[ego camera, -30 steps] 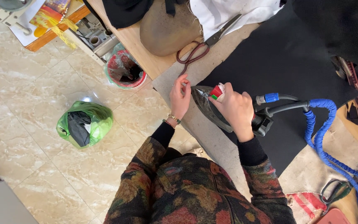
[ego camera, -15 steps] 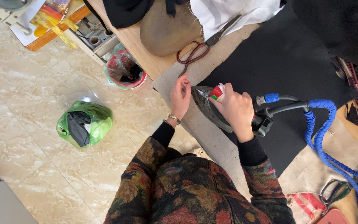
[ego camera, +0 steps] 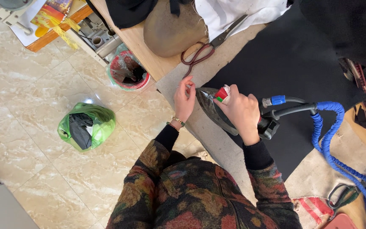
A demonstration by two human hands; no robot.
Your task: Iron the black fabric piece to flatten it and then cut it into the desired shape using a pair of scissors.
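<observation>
Gripping the iron (ego camera: pixel 217 111) by its handle, the right hand (ego camera: pixel 242 112) is closed around it, fingers wrapped over the top near a red and green part. The iron lies on the grey pad (ego camera: pixel 217 140) at the near edge of the black cloth (ego camera: pixel 293 72), tip pointing toward the left hand (ego camera: pixel 184 99). That hand rests on the pad just beside the tip, fingers bent with their tips pinched together at the cloth's corner; whether they actually hold fabric is too small to tell.

Along the pad's left edge the surface drops off to the tiled floor (ego camera: pixel 34 127), so room for moving lies mostly rightward across the black cloth, which spreads wide and flat.

Beyond the left hand, scissors (ego camera: pixel 204 51) with reddish handles lie on the wooden table (ego camera: pixel 145 51), close to the iron's tip line. A tan rounded object (ego camera: pixel 170 29) and white cloth (ego camera: pixel 242 12) sit just past them. Behind the iron, a blue coiled hose (ego camera: pixel 331 140) and black cable (ego camera: pixel 293 111) run off to the right and loop near the person's right side, lying over the cloth's edge.

On the floor, a green bag (ego camera: pixel 87 126) sits well apart from the table, and a lined bin (ego camera: pixel 128 72) stands against the table's side.

The iron's soleplate is hidden underneath, and the hand covers much of the handle. A second pair of scissors (ego camera: pixel 342 195) at the lower right is partly cut off.
</observation>
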